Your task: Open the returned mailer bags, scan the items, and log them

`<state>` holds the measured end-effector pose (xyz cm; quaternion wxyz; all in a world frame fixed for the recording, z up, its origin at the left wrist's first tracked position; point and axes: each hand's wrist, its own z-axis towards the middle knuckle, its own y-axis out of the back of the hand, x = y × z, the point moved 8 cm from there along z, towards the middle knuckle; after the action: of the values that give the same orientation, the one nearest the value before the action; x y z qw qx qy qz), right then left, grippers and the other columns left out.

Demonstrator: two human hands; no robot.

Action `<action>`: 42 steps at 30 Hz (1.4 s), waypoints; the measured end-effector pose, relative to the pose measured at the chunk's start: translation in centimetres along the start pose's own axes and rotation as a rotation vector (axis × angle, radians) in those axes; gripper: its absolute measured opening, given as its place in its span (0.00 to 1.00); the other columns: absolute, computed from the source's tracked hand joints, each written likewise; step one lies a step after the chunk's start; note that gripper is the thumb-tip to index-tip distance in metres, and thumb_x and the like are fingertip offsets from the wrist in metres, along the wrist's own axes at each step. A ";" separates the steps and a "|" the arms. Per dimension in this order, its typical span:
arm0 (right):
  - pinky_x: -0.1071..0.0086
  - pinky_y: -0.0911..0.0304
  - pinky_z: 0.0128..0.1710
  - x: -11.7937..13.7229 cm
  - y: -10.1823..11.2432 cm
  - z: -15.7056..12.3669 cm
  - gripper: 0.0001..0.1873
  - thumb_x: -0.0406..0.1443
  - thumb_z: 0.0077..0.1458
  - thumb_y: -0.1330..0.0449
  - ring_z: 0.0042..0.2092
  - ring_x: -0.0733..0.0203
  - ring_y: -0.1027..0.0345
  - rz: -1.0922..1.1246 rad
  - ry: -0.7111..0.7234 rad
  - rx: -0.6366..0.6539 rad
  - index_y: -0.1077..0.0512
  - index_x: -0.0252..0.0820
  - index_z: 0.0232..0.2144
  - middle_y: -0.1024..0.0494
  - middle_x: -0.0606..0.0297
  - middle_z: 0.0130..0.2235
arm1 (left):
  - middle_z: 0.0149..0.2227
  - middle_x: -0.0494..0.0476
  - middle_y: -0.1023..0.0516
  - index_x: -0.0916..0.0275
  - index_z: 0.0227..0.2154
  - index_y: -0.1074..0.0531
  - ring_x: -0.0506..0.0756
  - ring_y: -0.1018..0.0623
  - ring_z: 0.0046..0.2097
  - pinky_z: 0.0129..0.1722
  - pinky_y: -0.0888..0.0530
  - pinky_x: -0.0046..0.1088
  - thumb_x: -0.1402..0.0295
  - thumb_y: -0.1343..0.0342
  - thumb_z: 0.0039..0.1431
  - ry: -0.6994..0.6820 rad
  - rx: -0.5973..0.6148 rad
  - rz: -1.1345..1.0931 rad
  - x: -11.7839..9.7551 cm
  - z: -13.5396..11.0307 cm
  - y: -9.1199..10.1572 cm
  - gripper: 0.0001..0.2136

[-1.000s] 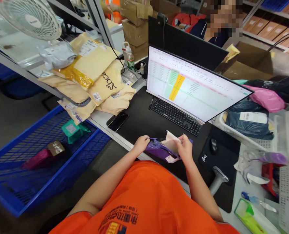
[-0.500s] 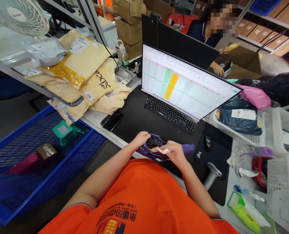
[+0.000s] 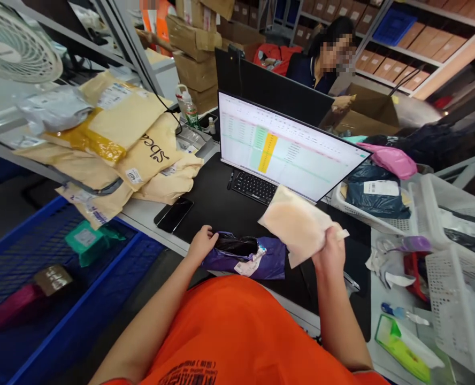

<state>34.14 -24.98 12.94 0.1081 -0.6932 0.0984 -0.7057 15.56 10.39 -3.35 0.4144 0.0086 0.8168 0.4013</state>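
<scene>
A purple mailer bag (image 3: 261, 256) lies open on the black desk mat (image 3: 217, 203) at the desk's near edge. My left hand (image 3: 201, 243) pinches its left end and holds it down. My right hand (image 3: 330, 247) is raised to the right of the bag and grips a pale peach clear-wrapped packet (image 3: 296, 222) that hangs in front of the keyboard (image 3: 253, 187) and the lit monitor (image 3: 285, 149).
Yellow parcels (image 3: 133, 144) are piled at the left with a phone (image 3: 174, 214) beside them. A blue wire cart (image 3: 40, 278) stands below left. White baskets (image 3: 454, 251) with parcels stand at the right. Another person sits behind the monitor. A fan (image 3: 13, 48) is at top left.
My right hand has drawn the pale packet out of the purple bag and lifted it up to the right. The left hand stays on the bag. The view has tilted up.
</scene>
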 end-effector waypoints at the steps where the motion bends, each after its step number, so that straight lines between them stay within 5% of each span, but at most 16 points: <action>1: 0.63 0.27 0.41 -0.6 -0.3 0.0 0.25 0.56 0.49 0.32 0.33 0.64 0.29 0.002 -0.056 0.043 0.33 0.45 0.35 0.25 0.71 0.32 | 0.44 0.65 0.21 0.63 0.43 0.28 0.61 0.22 0.48 0.52 0.28 0.35 0.63 0.43 0.59 -0.034 -0.024 -0.017 -1.0 -0.1 0.6 0.12; 4: 0.61 0.27 0.39 -2.3 -1.2 -0.5 0.28 0.59 0.47 0.32 0.32 0.60 0.27 -0.049 -0.215 0.173 0.33 0.45 0.33 0.23 0.69 0.31 | 0.50 0.66 0.22 0.63 0.47 0.27 0.60 0.23 0.53 0.57 0.30 0.36 0.54 0.43 0.60 -0.174 0.040 -0.309 -5.1 -1.5 1.3 0.19; 7: 0.59 0.27 0.37 -3.8 -2.4 -1.6 0.30 0.61 0.46 0.33 0.36 0.52 0.24 -0.107 -0.380 0.278 0.29 0.44 0.37 0.20 0.63 0.32 | 0.46 0.67 0.20 0.64 0.48 0.26 0.63 0.20 0.49 0.50 0.25 0.37 0.41 0.39 0.52 -0.215 0.444 -0.765 -9.7 -4.9 -0.8 0.32; 9: 0.59 0.28 0.36 -4.8 -3.3 -2.4 0.31 0.60 0.45 0.32 0.35 0.51 0.24 -0.126 -0.475 0.343 0.28 0.43 0.39 0.19 0.61 0.31 | 0.43 0.66 0.19 0.64 0.48 0.25 0.64 0.20 0.46 0.45 0.24 0.36 0.38 0.36 0.46 -0.191 0.670 -0.841 -11.9 -7.5 -2.5 0.36; 12: 0.62 0.30 0.33 -5.8 -3.9 -2.6 0.29 0.58 0.45 0.32 0.31 0.54 0.26 -0.170 -0.516 0.396 0.27 0.43 0.38 0.20 0.62 0.31 | 0.41 0.63 0.17 0.66 0.42 0.22 0.63 0.20 0.44 0.44 0.24 0.35 0.46 0.30 0.44 -0.192 0.677 -0.759 -12.8 -9.1 -3.5 0.30; 15: 0.66 0.35 0.30 -5.8 -2.6 -1.0 0.26 0.57 0.45 0.31 0.27 0.60 0.32 -0.369 -0.348 0.355 0.27 0.42 0.34 0.22 0.66 0.28 | 0.38 0.63 0.17 0.67 0.38 0.21 0.63 0.20 0.42 0.42 0.24 0.33 0.48 0.30 0.46 -0.137 0.598 -0.716 -11.7 -8.8 -4.0 0.26; 20: 0.71 0.46 0.27 -4.6 0.4 1.2 0.20 0.53 0.52 0.35 0.23 0.67 0.45 -0.881 0.048 0.169 0.26 0.41 0.28 0.36 0.74 0.18 | 0.36 0.63 0.17 0.68 0.38 0.20 0.60 0.19 0.38 0.36 0.24 0.30 0.47 0.29 0.42 -0.083 0.636 -0.708 -10.4 -8.5 -5.5 0.29; 25: 0.68 0.38 0.33 -7.1 3.2 3.4 0.23 0.54 0.60 0.44 0.30 0.61 0.32 -0.989 0.070 0.190 0.24 0.41 0.36 0.23 0.64 0.29 | 0.40 0.64 0.16 0.68 0.42 0.21 0.60 0.19 0.40 0.39 0.23 0.31 0.47 0.30 0.45 -0.034 0.534 -0.710 -8.8 -7.4 -5.8 0.29; 29: 0.57 0.34 0.46 -8.4 9.3 7.6 0.27 0.50 0.60 0.48 0.44 0.48 0.29 -1.192 0.077 0.054 0.26 0.34 0.48 0.22 0.46 0.43 | 0.41 0.64 0.17 0.67 0.46 0.23 0.61 0.19 0.43 0.43 0.23 0.34 0.47 0.30 0.44 0.032 0.405 -0.736 -4.7 -5.6 -5.5 0.32; 32: 0.49 0.39 0.54 -9.6 14.6 10.4 0.33 0.46 0.57 0.46 0.56 0.38 0.35 -1.258 0.120 -0.060 0.32 0.25 0.56 0.31 0.31 0.56 | 0.39 0.64 0.18 0.66 0.44 0.24 0.62 0.19 0.40 0.38 0.23 0.34 0.46 0.27 0.35 0.153 0.370 -0.716 -0.3 -4.7 -6.3 0.36; 37: 0.44 0.39 0.56 -14.1 21.7 12.3 0.35 0.49 0.56 0.46 0.58 0.33 0.35 -1.486 0.144 -0.181 0.32 0.35 0.60 0.33 0.38 0.61 | 0.36 0.65 0.18 0.65 0.39 0.24 0.66 0.18 0.40 0.40 0.21 0.41 0.44 0.27 0.23 0.217 0.324 -0.677 3.6 -4.0 -8.2 0.39; 42: 0.41 0.35 0.53 -16.4 23.4 12.0 0.35 0.52 0.58 0.48 0.57 0.30 0.33 -1.512 0.296 -0.217 0.31 0.39 0.61 0.33 0.41 0.62 | 0.37 0.62 0.16 0.59 0.34 0.23 0.70 0.19 0.47 0.49 0.22 0.46 0.48 0.26 0.27 0.226 0.221 -0.593 4.6 -3.2 -8.8 0.30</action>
<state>46.81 -42.53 -9.32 -0.4855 -0.4771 -0.3192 -0.6594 13.21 3.92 -11.20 0.4164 -0.2293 0.8631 0.1708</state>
